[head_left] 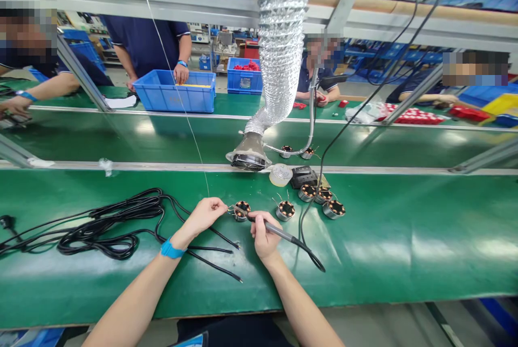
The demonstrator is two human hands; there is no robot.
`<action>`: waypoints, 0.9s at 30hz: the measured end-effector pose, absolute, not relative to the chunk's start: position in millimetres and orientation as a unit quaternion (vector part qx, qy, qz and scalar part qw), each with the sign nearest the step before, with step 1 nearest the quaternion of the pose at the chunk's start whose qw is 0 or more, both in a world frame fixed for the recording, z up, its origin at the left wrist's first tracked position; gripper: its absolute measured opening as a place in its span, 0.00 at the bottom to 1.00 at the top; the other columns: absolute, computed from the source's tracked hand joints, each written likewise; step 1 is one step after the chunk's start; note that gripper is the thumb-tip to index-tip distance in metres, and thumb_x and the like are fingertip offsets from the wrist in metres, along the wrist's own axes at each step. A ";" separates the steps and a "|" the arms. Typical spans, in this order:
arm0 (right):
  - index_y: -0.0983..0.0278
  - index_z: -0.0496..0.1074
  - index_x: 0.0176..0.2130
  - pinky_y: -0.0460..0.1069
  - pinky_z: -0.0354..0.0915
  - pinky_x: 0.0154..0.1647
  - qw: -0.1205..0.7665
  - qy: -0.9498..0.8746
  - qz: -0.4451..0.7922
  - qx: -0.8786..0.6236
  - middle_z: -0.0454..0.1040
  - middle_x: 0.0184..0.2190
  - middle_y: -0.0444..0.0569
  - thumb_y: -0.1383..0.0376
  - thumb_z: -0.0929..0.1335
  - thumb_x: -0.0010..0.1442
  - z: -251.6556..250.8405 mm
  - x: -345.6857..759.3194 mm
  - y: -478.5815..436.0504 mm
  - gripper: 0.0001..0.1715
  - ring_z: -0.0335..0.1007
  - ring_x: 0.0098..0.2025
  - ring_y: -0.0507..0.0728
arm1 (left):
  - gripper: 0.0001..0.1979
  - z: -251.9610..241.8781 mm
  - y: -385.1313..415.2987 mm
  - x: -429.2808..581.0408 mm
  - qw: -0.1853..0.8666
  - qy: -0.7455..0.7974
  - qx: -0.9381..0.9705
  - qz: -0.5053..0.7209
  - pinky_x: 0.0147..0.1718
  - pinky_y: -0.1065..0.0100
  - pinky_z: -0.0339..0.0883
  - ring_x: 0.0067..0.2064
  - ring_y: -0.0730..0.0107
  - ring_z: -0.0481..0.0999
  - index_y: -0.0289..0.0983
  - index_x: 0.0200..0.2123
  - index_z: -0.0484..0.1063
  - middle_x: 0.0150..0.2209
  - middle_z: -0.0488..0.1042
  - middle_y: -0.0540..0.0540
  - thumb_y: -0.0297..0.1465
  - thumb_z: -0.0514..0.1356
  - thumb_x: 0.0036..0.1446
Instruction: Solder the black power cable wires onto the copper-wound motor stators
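My left hand (pixel 205 214), with a blue wristband, is pinched on a thin solder wire that runs up and to the left out of view. Its tip meets a small round motor coil (pixel 242 210) on the green bench (pixel 384 250). My right hand (pixel 262 236) grips a black soldering iron (pixel 283 235) like a pen, tip against the same coil. The iron's cable trails off to the right. Another coil (pixel 285 210) lies just right of it.
Three more coils (pixel 321 198) sit near a black iron stand (pixel 303 176) and a clear dish (pixel 280 174). A silver fume duct (pixel 279 55) hangs above. Black cables (pixel 113 223) are piled at left. Other people work across the conveyor, near blue bins (pixel 175 91).
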State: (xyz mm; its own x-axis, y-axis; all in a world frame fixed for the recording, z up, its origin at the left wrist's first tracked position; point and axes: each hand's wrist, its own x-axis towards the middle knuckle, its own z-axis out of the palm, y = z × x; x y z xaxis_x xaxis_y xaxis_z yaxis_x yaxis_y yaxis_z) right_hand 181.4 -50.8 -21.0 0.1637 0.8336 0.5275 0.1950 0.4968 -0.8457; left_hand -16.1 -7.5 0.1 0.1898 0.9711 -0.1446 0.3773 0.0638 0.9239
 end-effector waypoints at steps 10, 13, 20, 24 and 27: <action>0.62 0.74 0.48 0.49 0.72 0.37 0.584 -0.672 0.193 -0.413 0.76 0.31 0.47 0.67 0.63 0.67 -12.2 174.5 -47.1 0.13 0.75 0.31 0.53 | 0.16 0.2 -7.2 -16.1 0.479 0.541 0.612 0.322 0.33 0.68 0.61 0.30 0.67 0.69 0.35 0.26 0.71 0.27 0.73 0.48 0.43 0.60 0.54; 0.60 0.72 0.52 0.49 0.72 0.42 0.565 -0.700 0.179 -0.399 0.75 0.38 0.50 0.69 0.64 0.66 -13.8 169.7 -41.3 0.16 0.75 0.38 0.54 | 0.16 4.6 -8.8 -14.5 0.474 0.528 0.620 0.334 0.32 0.69 0.60 0.30 0.68 0.68 0.35 0.27 0.71 0.26 0.72 0.48 0.43 0.59 0.56; 0.56 0.66 0.59 0.49 0.71 0.47 0.537 -0.727 0.205 -0.375 0.67 0.45 0.51 0.72 0.63 0.66 -19.3 158.0 -29.5 0.25 0.73 0.42 0.53 | 0.17 13.1 -13.7 -11.0 0.453 0.506 0.646 0.348 0.29 0.70 0.56 0.27 0.71 0.63 0.36 0.26 0.69 0.24 0.67 0.51 0.43 0.57 0.60; 0.57 0.68 0.58 0.49 0.71 0.47 0.542 -0.734 0.191 -0.362 0.67 0.44 0.50 0.73 0.62 0.66 -20.6 154.2 -27.4 0.24 0.72 0.43 0.53 | 0.15 14.9 -14.7 -13.4 0.467 0.488 0.655 0.339 0.31 0.70 0.59 0.30 0.70 0.67 0.35 0.30 0.72 0.28 0.71 0.49 0.41 0.57 0.60; 0.56 0.69 0.57 0.48 0.71 0.46 0.548 -0.734 0.169 -0.364 0.66 0.43 0.49 0.72 0.62 0.66 -20.8 154.4 -29.5 0.23 0.72 0.42 0.53 | 0.13 14.5 -14.5 -17.9 0.479 0.469 0.672 0.315 0.34 0.70 0.62 0.33 0.68 0.70 0.34 0.34 0.74 0.32 0.75 0.47 0.39 0.59 0.59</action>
State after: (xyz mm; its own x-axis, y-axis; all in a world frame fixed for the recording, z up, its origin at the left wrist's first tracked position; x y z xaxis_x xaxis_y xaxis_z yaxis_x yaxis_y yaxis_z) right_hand 154.4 -29.5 -20.8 -0.1336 0.7197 0.6813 0.3484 0.6777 -0.6475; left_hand -17.9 -14.5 14.5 0.3621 0.9317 -0.0272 0.3285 -0.1002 0.9392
